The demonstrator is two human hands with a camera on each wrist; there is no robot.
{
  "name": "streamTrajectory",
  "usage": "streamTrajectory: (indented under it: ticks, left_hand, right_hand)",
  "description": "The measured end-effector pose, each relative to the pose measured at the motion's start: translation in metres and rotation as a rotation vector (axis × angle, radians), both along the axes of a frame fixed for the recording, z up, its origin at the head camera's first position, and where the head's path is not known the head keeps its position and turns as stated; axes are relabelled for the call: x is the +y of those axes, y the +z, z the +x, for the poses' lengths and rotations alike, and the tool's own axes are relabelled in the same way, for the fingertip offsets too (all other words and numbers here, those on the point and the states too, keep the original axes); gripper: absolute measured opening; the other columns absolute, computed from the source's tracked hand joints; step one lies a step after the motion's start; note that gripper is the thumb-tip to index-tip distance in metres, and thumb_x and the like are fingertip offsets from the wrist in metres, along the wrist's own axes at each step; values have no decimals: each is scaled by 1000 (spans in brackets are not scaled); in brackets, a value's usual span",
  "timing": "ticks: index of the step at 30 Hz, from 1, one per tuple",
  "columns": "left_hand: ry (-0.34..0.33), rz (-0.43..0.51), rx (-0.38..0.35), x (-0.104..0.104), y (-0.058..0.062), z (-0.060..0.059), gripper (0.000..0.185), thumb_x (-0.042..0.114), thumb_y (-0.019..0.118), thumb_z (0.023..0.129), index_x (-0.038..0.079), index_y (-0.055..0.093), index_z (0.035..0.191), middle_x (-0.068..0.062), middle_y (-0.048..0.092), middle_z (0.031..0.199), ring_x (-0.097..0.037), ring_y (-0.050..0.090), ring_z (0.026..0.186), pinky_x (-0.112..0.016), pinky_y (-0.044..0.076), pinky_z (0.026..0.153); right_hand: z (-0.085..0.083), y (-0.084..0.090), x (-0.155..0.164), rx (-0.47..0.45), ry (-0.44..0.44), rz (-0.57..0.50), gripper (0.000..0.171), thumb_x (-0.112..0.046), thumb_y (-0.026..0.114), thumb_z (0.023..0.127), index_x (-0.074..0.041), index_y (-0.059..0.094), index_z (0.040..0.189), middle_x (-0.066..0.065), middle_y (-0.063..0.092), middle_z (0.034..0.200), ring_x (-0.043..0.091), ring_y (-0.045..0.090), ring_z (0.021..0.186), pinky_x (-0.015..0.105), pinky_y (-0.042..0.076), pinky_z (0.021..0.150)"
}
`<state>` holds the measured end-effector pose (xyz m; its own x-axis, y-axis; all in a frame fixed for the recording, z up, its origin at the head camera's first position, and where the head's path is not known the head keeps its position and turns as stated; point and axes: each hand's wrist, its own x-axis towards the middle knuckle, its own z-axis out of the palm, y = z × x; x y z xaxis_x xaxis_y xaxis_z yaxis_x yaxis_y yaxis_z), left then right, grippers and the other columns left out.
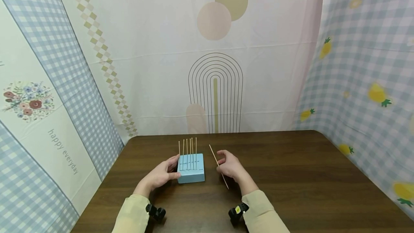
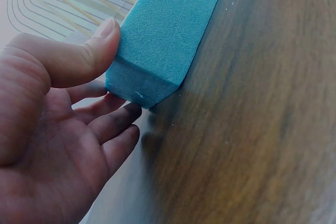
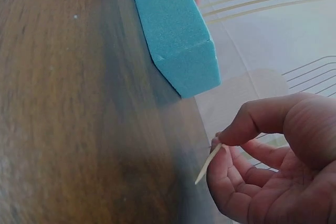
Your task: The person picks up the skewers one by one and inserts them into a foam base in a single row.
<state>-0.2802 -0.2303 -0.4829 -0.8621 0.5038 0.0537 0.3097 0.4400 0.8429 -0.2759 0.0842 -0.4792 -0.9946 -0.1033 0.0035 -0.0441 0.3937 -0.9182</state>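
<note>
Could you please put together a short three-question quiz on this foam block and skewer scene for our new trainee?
1. True or false: the left hand steadies the blue foam block on the wooden table.
2. What does the right hand pinch? A) a pencil B) a thin wooden skewer C) a spoon
3. Fill in: the upright skewers already placed are stuck into the ____ of the block.

Key
1. True: its thumb and fingers rest against the block's left end.
2. B: the loose skewer is held tilted, to the right of the block and apart from it.
3. Top.
</note>
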Motion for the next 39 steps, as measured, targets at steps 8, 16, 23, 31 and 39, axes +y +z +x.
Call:
streamTrajectory:
  ticks: [8, 16, 23, 31, 39]
  left_hand:
    - [6, -5, 1, 0, 0, 0, 88, 12, 75, 100, -12, 21, 164, -34, 19, 171, -51, 29, 155, -62, 26, 124]
    - [15, -1, -5, 0, 2, 1, 87, 11, 75, 99, -12, 22, 165, -33, 20, 171, -50, 30, 155, -62, 26, 123]
    - [23, -16, -12, 1, 1, 0, 89, 13, 76, 99, -10, 22, 165, -31, 21, 172, -48, 30, 156, -61, 26, 124]
    - [10, -7, -1, 0, 2, 1, 88, 12, 76, 99, -12, 22, 165, -33, 21, 171, -50, 29, 155, -62, 26, 123]
    - [-7, -12, 5, 0, 2, 1, 88, 12, 75, 100, -13, 20, 164, -34, 18, 171, -51, 28, 155, -63, 26, 123]
  right_hand:
    - [0, 4, -2, 40, -8, -68, 50, 3, 69, 91, -1, 61, 141, 9, 64, 97, 20, 61, 77, 32, 55, 66]
    - [-2, 14, -8, 111, -37, -173, 33, -1, 62, 97, -6, 67, 129, 8, 64, 93, 21, 64, 72, 37, 58, 69]
    - [1, 27, -14, 189, -52, -253, 23, -3, 63, 99, -7, 69, 120, 9, 68, 95, 27, 72, 83, 42, 63, 76]
    - [7, 40, -21, 299, -36, -289, 14, -5, 69, 101, -5, 69, 115, 13, 70, 96, 38, 75, 88, 31, 62, 74]
    - [10, 45, -25, 384, -10, -245, 10, -6, 72, 100, -7, 71, 110, 10, 74, 97, 40, 74, 89, 29, 61, 73]
